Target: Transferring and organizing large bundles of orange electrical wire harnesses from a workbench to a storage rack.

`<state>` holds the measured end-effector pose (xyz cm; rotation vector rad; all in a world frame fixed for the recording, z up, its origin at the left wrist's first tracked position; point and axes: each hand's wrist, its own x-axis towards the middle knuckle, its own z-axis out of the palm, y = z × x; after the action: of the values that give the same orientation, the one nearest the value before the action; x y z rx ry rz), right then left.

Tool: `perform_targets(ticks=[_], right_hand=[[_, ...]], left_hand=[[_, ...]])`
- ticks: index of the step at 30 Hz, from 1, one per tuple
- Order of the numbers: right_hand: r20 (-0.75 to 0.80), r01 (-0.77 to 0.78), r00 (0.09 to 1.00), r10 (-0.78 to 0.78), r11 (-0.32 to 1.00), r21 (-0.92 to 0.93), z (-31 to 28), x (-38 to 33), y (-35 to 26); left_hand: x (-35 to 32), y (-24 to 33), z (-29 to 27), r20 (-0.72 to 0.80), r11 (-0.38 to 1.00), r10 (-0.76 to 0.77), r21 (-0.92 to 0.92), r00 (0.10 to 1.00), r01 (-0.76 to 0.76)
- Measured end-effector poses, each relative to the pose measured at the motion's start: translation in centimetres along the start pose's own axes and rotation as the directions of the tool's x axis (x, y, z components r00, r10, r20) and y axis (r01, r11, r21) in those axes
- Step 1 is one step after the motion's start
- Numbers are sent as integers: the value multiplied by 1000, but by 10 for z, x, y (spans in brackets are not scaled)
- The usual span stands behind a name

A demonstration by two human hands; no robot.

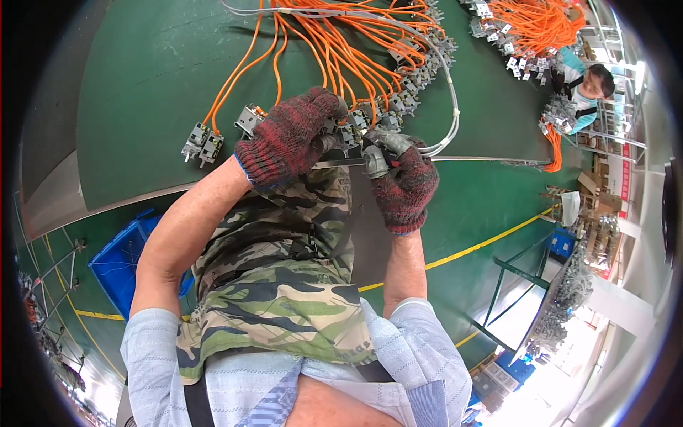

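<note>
Gloved left hand (288, 135) and right hand (407, 178) flank a grey connector (347, 135) at mid-frame, below fanned orange cables (313, 25); it lies between them, nearer the right fingertips, long axis roughly up the frame; both grips curl narrow; what they hold cannot be told.

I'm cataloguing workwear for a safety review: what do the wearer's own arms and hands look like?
The left hand and right hand wear knitted gloves in mottled dark red and black, with thin blue edging visible at the left cuff. Grey covering shows on some right-hand fingers. The forearms are bare up to light-blue, finely patterned sleeves.
</note>
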<state>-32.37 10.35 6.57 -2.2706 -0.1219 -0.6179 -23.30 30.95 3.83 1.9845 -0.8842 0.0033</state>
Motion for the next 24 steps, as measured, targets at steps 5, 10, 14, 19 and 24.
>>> perform_targets(ticks=[5,10,14,19,24], right_hand=[[79,70,995,-68,997,-22,-8,7,5],[122,27,992,-28,1000,8,-9,10,1],[121,63,991,-64,998,14,-11,12,7],[7,-273,951,309,830,486,3,0,4],[-63,-286,935,349,845,452,24,-2,3]], left_hand=[[2,-3,2,-2,1000,-8,14,1000,8],[1,-4,4,-17,1000,-4,7,1000,4],[1,-4,4,-22,1000,2,5,1000,-2],[2,-6,3,-2,999,24,27,1000,-24],[2,-7,4,-28,998,50,43,998,-49]])
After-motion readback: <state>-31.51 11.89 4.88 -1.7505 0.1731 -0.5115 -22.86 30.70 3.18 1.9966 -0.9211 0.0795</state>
